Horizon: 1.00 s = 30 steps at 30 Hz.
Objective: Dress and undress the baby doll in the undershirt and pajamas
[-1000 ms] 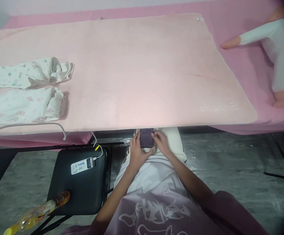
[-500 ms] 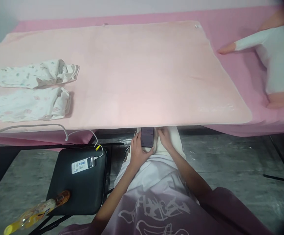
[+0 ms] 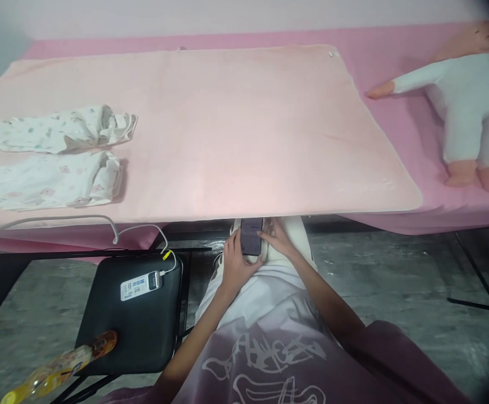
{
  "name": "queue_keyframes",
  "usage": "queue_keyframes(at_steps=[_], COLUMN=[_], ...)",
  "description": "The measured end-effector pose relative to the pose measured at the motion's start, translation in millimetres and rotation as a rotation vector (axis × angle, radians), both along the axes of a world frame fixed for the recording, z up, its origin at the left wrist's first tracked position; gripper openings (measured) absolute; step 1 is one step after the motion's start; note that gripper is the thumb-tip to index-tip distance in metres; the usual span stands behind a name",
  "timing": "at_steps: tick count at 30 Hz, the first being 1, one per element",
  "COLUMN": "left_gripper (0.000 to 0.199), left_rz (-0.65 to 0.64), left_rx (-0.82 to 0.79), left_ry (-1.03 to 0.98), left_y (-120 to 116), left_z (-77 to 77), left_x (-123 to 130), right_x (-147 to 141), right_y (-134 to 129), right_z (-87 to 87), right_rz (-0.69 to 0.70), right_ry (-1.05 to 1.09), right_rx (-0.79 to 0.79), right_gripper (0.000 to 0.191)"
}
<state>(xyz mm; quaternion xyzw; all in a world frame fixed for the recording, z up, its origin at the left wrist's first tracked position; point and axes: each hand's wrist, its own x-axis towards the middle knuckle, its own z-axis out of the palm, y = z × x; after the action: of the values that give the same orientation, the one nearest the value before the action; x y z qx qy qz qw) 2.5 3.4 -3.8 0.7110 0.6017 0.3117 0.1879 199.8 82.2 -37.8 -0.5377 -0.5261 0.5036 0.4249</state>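
A dark phone (image 3: 251, 238) lies over my lap, just below the front edge of the pink-covered table. My left hand (image 3: 238, 259) holds it, fingers along its left side and thumb near its lower right corner. At the phone's right side is my right hand (image 3: 278, 238), one finger extended onto the screen's edge and the other fingers loosely spread. Two folded printed cloths, an upper one (image 3: 63, 129) and a lower one (image 3: 50, 180), rest at the left of the pink mat (image 3: 236, 134).
A doll in white clothing (image 3: 463, 106) lies at the far right. On the black stool (image 3: 143, 331) at the left are a white power bank (image 3: 141, 285) with a cable (image 3: 84, 216) and a bottle with a yellow cap (image 3: 54, 370).
My right hand has moved left, and a finger now reaches the phone's screen. The view has shifted slightly, showing more of the doll.
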Motion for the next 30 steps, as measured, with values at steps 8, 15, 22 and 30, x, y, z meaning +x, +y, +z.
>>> queue_keyframes(at_steps=[8, 15, 22, 30], left_gripper=[0.112, 0.114, 0.114, 0.113], left_rz=[0.008, -0.003, -0.011, 0.001], left_rx=[-0.034, 0.001, -0.003, -0.015], left_ry=[0.010, 0.021, 0.019, 0.030], left_y=[-5, -13, -13, -15], left_z=[3.3, 4.0, 4.2, 2.8], left_x=[0, -3, -3, -3], right_x=[-5, -21, -36, -52], right_y=[17, 54, 69, 71], right_z=[16.9, 25.7, 20.4, 7.8], right_rz=[-0.048, -0.026, -0.001, -0.033], right_ry=[0.025, -0.076, -0.195, -0.166], right_rx=[-0.010, -0.085, -0.207, -0.107], right_gripper=[0.041, 0.065, 0.071, 0.060])
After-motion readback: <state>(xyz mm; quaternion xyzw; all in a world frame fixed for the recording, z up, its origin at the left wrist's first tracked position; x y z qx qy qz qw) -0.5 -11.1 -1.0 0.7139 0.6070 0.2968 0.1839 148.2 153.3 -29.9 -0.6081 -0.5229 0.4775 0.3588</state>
